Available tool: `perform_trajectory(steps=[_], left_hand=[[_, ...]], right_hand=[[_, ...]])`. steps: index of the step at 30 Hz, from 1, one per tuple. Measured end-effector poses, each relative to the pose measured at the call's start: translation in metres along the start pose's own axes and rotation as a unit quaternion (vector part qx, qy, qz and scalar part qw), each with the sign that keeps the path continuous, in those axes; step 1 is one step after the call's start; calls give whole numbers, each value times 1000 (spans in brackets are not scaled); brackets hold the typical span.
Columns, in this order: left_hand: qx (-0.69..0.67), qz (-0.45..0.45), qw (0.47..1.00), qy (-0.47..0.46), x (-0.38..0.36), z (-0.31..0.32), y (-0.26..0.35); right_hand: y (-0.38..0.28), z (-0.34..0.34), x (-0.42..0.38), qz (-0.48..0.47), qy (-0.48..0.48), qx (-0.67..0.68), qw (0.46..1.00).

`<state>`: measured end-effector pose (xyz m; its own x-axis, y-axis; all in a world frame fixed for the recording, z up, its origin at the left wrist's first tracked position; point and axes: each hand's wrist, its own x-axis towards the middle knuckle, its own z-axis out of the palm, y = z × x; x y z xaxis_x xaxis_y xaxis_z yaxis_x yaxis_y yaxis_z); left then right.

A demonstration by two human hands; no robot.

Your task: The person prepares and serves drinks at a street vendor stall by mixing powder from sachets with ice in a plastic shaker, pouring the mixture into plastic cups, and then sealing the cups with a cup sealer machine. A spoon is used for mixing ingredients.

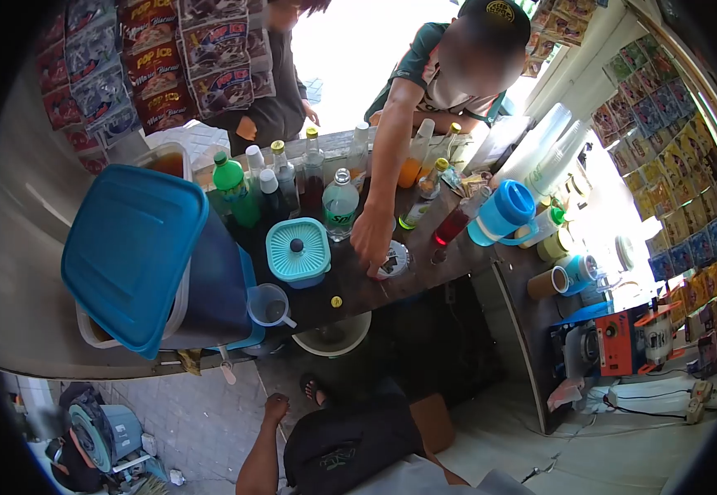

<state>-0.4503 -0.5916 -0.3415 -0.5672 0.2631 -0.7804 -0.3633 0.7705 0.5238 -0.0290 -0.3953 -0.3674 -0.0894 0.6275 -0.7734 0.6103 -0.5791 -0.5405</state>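
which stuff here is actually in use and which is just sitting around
In use:
- small packet, under another person's hand
- white basin, nearest the wearer's left hand, which hangs low and apart from it

Lying about:
- blue-lidded tub
- teal container
- row of bottles
- blue jug
- measuring cup

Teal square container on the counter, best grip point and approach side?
Take the teal container from straight above, by the dark knob in the middle of its lid if only the lid is wanted, or by its two open side walls. It sits upright; bottles crowd behind it, and a clear cup stands in front.
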Motion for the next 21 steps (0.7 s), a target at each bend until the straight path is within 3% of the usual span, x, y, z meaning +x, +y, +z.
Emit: perform_trajectory(steps=[4,6,8,10,11,12,14,16,19,20,21], left_hand=[[122,73,988,64,25,55,-34],[214,52,973,65,-25,83,7],[260,-40,961,-86,-30,103,16],[298,-41,952,-48,-32,112,24],[320,-32,946,-26,-32,128,38],[344,-22,939,-11,-28,144,47],[378,-16,926,-7,-38,166,70],[349,8,937,-23,-33,191,125],[410,116,903,-52,22,222,128],[432,135,889,-73,22,235,154],[385,119,908,-116,15,244,176]], right_hand=[[10,-59,62,-29,1,-13,1000],[15,-92,102,-42,-2,-20,999],[20,-117,122,-41,-10,-23,999],[26,-93,126,-37,-8,0,999],[-25,-127,112,-28,-2,23,999],[-75,-137,91,84,15,202,976],[-91,-172,107,81,4,272,959],[-104,-198,119,54,22,277,959],[-111,-218,127,62,79,273,957],[-108,-219,130,70,104,298,946],[-101,-219,132,61,108,289,949]])
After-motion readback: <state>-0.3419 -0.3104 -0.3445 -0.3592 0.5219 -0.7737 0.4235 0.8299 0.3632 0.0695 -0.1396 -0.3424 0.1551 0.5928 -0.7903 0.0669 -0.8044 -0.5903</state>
